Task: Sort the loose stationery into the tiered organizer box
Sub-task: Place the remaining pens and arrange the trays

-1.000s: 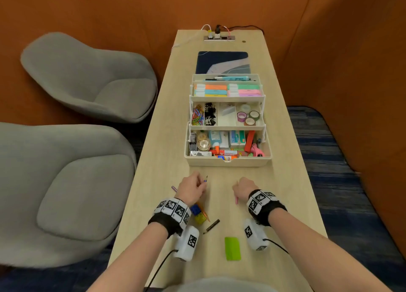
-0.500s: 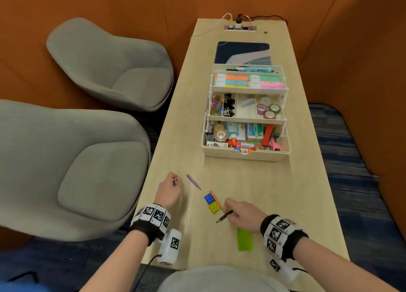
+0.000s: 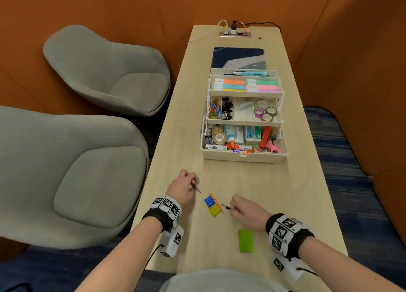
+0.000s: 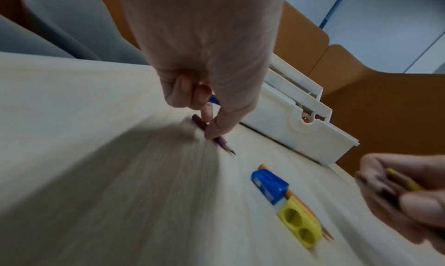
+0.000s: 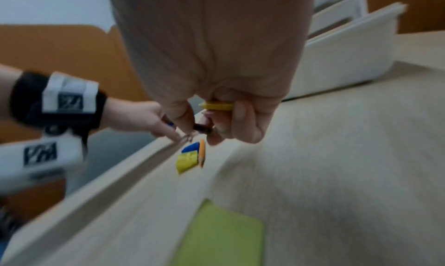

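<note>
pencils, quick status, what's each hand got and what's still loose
Left hand pinching purple pencil on the table, blue one tucked in. Right hand holds dark and yellow pencils. Orange pencil, two sharpeners, green pad still loose. Path to organizer clear.

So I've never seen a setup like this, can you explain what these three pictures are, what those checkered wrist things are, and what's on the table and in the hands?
No machine here: a person works with bare hands. The checkered bands are wristbands carrying small cameras. One picture comes from a head camera looking down; the other two look along each hand from the wrist.

On the table stands an open tiered organizer box, already full of stationery. Nearer the person lie a blue sharpener, a yellow sharpener, an orange pencil touching them, and a green flat piece.

The left hand pinches a purple pencil whose tip rests on the table, with something blue tucked in its fingers. The right hand holds a dark pencil and a yellow one.
</note>
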{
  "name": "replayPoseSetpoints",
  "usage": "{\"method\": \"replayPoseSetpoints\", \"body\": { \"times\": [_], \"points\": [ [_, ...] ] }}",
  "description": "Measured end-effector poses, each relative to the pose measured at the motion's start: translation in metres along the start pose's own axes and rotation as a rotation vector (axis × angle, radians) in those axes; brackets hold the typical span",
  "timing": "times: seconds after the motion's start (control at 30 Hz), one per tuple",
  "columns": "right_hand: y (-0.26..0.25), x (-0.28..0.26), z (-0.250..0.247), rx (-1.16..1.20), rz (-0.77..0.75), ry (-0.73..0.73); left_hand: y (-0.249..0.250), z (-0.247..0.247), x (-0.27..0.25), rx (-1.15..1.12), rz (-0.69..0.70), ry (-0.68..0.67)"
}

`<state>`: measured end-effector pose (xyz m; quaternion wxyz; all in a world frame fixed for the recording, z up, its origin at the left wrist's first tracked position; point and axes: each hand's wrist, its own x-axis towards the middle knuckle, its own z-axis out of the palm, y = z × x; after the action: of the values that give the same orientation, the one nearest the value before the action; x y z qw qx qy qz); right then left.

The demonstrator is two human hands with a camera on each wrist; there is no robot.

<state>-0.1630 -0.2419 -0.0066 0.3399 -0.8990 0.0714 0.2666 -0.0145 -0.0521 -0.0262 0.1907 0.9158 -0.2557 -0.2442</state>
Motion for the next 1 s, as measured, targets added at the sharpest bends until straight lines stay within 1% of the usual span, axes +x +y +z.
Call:
{"method": "replayPoseSetpoints", "body": {
  "times": [0.07, 0.13, 0.23, 0.27, 0.33, 0.4, 0.43, 0.53, 0.6, 0.67, 0.8, 0.9, 0.97, 1.0],
  "points": [
    [0.002, 0.005, -0.004, 0.176, 0.024, 0.053, -0.001, -0.004, 0.004, 0.053, 0.032, -0.046],
    [-0.001, 0.009, -0.005, 0.369, 0.055, 0.091, -0.001, -0.007, 0.008, 0.095, 0.064, -0.062],
    [-0.007, 0.018, -0.003, 0.648, 0.135, 0.102, -0.002, -0.010, 0.011, 0.139, 0.098, -0.085],
    [-0.009, 0.022, -0.001, 0.714, 0.169, 0.104, -0.004, -0.009, 0.012, 0.148, 0.106, -0.090],
    [-0.012, 0.028, 0.000, 0.758, 0.237, 0.108, -0.005, -0.008, 0.012, 0.121, 0.105, -0.074],
    [-0.016, 0.033, 0.000, 0.694, 0.296, 0.104, -0.004, -0.008, 0.010, 0.019, 0.076, -0.031],
    [-0.017, 0.035, 0.001, 0.614, 0.308, 0.096, -0.002, -0.008, 0.008, -0.045, 0.054, -0.007],
    [-0.019, 0.038, 0.009, 0.243, 0.241, 0.066, 0.005, -0.010, 0.002, -0.238, -0.019, 0.034],
    [-0.021, 0.037, 0.015, 0.093, 0.218, 0.057, 0.009, -0.010, -0.001, -0.305, -0.066, 0.022],
    [-0.023, 0.037, 0.018, 0.033, 0.217, 0.051, 0.012, -0.009, -0.002, -0.347, -0.106, 0.003],
    [-0.026, 0.043, 0.019, -0.090, 0.229, 0.058, 0.020, -0.010, 0.002, -0.460, -0.120, -0.007],
    [-0.028, 0.045, 0.017, -0.180, 0.259, 0.043, 0.034, -0.013, 0.005, -0.608, -0.131, -0.025],
    [-0.026, 0.042, 0.013, -0.181, 0.295, 0.036, 0.046, -0.018, 0.009, -0.736, -0.175, -0.040],
    [-0.025, 0.039, 0.008, -0.141, 0.306, 0.039, 0.052, -0.022, 0.011, -0.790, -0.209, -0.041]
  ]
}}
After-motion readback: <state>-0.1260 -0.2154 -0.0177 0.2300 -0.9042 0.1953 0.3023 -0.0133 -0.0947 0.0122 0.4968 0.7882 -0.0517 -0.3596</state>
